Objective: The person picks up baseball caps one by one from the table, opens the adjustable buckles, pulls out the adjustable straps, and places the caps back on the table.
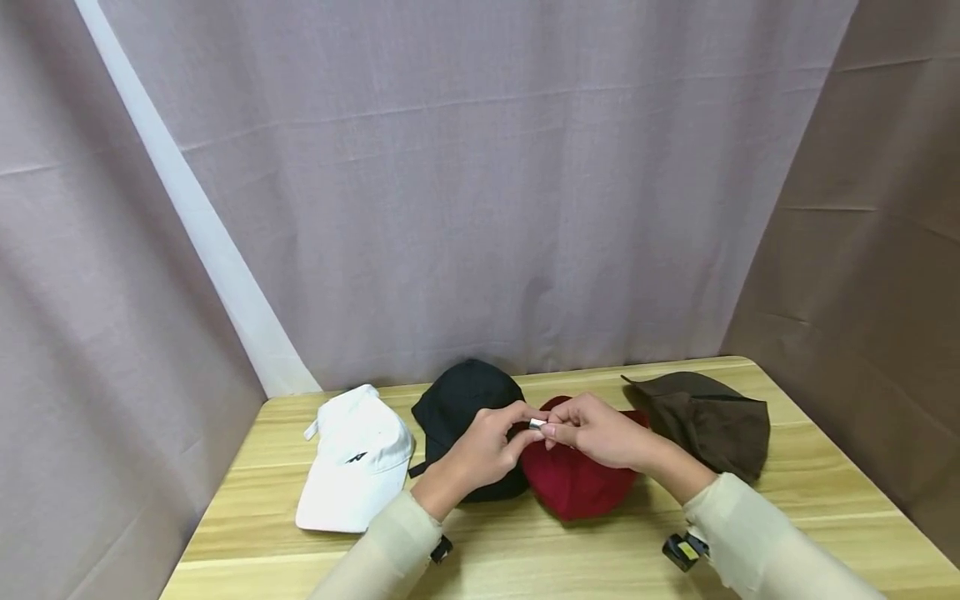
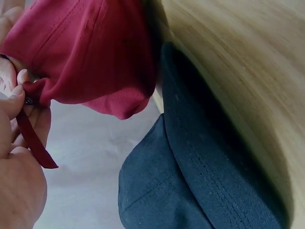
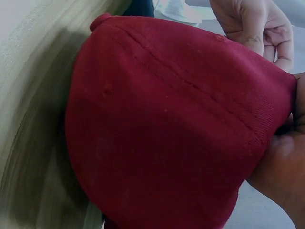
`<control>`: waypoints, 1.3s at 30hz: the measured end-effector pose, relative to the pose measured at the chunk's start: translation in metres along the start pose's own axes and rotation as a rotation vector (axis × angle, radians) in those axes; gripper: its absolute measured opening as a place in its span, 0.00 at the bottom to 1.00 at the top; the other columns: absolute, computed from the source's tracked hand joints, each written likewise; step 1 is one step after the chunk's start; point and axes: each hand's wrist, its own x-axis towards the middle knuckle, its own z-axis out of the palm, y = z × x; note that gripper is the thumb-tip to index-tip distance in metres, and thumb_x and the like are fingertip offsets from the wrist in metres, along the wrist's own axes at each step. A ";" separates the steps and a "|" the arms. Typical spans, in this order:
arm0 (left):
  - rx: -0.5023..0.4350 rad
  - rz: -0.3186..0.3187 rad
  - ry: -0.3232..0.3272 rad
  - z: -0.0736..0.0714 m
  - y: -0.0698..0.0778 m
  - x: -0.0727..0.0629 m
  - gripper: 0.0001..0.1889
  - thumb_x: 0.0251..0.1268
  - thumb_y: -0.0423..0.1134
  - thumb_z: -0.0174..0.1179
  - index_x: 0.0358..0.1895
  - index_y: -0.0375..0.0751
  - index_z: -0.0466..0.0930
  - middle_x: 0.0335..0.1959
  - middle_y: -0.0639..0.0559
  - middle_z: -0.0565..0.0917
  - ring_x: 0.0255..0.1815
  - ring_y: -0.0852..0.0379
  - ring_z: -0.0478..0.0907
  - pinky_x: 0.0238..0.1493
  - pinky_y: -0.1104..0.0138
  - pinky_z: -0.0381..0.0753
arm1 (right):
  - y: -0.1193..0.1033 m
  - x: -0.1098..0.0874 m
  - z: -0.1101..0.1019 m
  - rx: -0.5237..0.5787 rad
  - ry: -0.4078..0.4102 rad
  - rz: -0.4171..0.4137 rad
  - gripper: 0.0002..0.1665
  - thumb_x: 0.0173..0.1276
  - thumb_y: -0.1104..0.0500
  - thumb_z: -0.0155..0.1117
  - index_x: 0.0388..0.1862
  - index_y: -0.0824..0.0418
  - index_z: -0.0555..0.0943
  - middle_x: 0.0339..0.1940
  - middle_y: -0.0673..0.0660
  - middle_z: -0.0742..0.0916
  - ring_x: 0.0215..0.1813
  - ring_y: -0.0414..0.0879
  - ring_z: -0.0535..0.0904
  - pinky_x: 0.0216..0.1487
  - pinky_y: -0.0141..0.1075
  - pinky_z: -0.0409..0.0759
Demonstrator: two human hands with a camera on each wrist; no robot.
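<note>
A red baseball cap (image 1: 581,483) is held at its back strap by both hands. My left hand (image 1: 483,446) pinches the strap (image 2: 32,138) from the left, its loose tail hanging past the fingers. From the right, my right hand (image 1: 600,429) pinches the same strap band, thumb and index finger meeting the left fingertips. A small silver buckle (image 1: 537,424) shows between the two hands. In the right wrist view the red crown (image 3: 162,119) fills most of the picture and hides part of the right fingers.
A black cap (image 1: 465,400) lies just left of the red one, partly behind the left hand. The white cap (image 1: 356,467) sits farther left, and a dark brown cap (image 1: 708,425) at the right. All rest on a wooden table (image 1: 247,500) before grey curtains (image 1: 480,208).
</note>
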 end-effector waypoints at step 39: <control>0.061 0.077 -0.050 -0.003 -0.005 -0.005 0.06 0.79 0.35 0.62 0.53 0.42 0.80 0.52 0.50 0.92 0.49 0.61 0.90 0.48 0.78 0.85 | -0.009 -0.006 0.006 -0.058 -0.045 0.058 0.13 0.81 0.66 0.55 0.43 0.65 0.87 0.25 0.48 0.77 0.27 0.34 0.66 0.32 0.28 0.64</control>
